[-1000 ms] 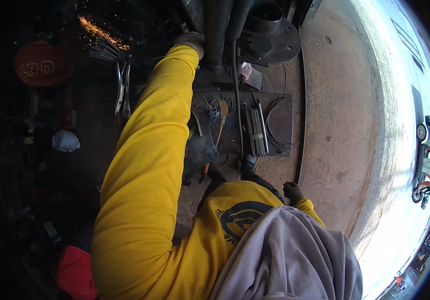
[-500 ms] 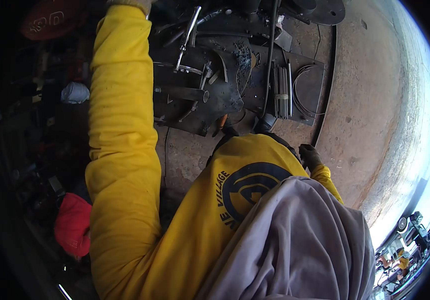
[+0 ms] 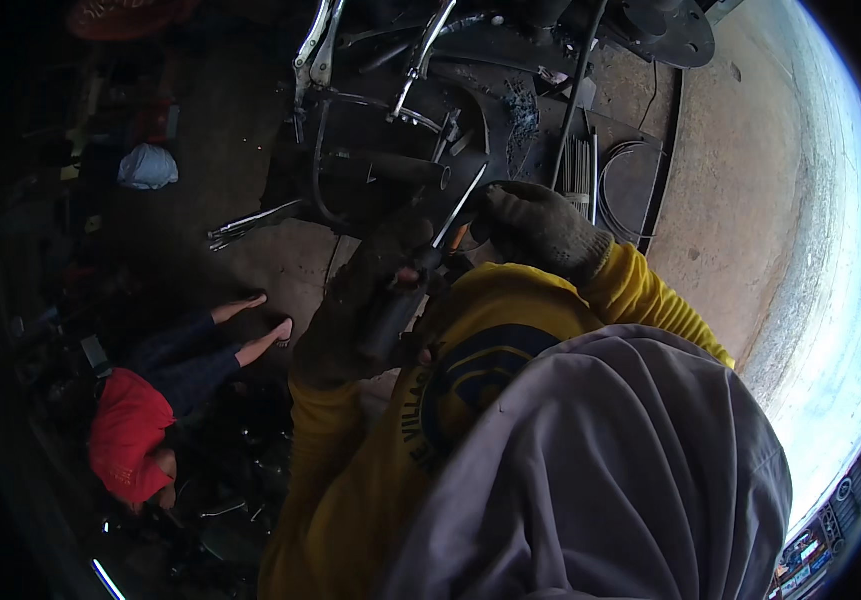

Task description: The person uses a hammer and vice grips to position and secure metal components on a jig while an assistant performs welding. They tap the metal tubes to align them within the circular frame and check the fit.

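Observation:
Both my hands wear dark work gloves. My left hand is wrapped round a dark, tube-shaped handle close to my body. From the handle's far end a thin, pale metal rod slants up and to the right. My right hand is just right of the rod, its fingers curled; whether anything is in them is hidden. Between the hands, an orange-handled item partly shows. Beyond them, a short metal pipe and bent metal pieces lie on a dark metal plate.
A bundle of thin rods and a coil of wire lie on the right. Upright chromed levers stand beyond the pipe. More thin rods lie at left. A person in a red shirt is at lower left.
My left arm has drawn back from far ahead, and the rod-ended tool now shows in that hand. My right hand has moved left and forward to beside the rod.

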### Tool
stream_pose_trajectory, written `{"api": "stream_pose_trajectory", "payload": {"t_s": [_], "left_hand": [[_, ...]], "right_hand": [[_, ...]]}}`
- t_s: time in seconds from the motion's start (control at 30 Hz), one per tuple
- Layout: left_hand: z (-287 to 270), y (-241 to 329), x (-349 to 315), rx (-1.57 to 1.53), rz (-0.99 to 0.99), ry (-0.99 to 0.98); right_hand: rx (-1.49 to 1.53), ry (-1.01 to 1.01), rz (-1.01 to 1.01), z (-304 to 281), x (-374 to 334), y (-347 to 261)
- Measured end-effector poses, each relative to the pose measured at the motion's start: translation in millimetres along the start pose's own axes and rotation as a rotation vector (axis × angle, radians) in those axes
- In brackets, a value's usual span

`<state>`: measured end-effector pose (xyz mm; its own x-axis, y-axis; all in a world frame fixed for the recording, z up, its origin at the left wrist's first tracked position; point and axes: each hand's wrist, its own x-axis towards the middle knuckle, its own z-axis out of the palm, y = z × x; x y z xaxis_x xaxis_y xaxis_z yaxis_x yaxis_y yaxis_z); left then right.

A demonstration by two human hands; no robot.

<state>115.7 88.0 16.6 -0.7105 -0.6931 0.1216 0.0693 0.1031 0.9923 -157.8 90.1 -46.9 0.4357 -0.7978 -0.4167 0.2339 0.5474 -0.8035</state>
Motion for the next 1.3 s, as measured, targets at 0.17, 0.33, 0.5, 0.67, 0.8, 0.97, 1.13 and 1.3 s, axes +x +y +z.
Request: {"api": "stream_pose_trajectory", "payload": {"t_s": [0.17, 0.33, 0.5, 0.67, 0.8, 0.97, 1.13, 1.3], "left_hand": [[-9.8, 0.5, -32.9, 0.187, -0.064, -0.022], [-27.3, 26.0, -48.0, 0.183, -0.189, -0.109], [-21.7, 30.0, -29.6, 0.165, -0.703, 0.175], [-33.6, 18.4, -28.3, 1.403, -0.052, -0.185], [-41.6, 9.2, -27.6, 1.395, 0.004, -0.147], [-35.8, -8.6, -26.4, 1.346, -0.063, -0.150], [-36.7, -10.8, -23.9, 1.320, -0.066, -0.140], [-41.5, 2.4, -5.9, 1.054, -0.283, -0.086]], "right_hand": [[-0.665, -0.007, -0.502, 18.7, 31.6, 33.6], [-0.269, 0.095, -0.043, 36.1, 47.0, 20.0], [-0.229, 0.165, 0.106, 59.2, 61.6, 0.2], [0.002, 0.100, 0.134, 51.5, 67.3, 16.3], [0.001, 0.077, 0.076, 34.2, 39.7, 31.7], [0.148, 0.179, 0.170, 16.5, 18.2, 62.7], [0.187, 0.255, 0.179, 12.0, 10.5, 71.7], [0.100, 0.233, 0.132, 7.3, 8.8, 71.9]]}}
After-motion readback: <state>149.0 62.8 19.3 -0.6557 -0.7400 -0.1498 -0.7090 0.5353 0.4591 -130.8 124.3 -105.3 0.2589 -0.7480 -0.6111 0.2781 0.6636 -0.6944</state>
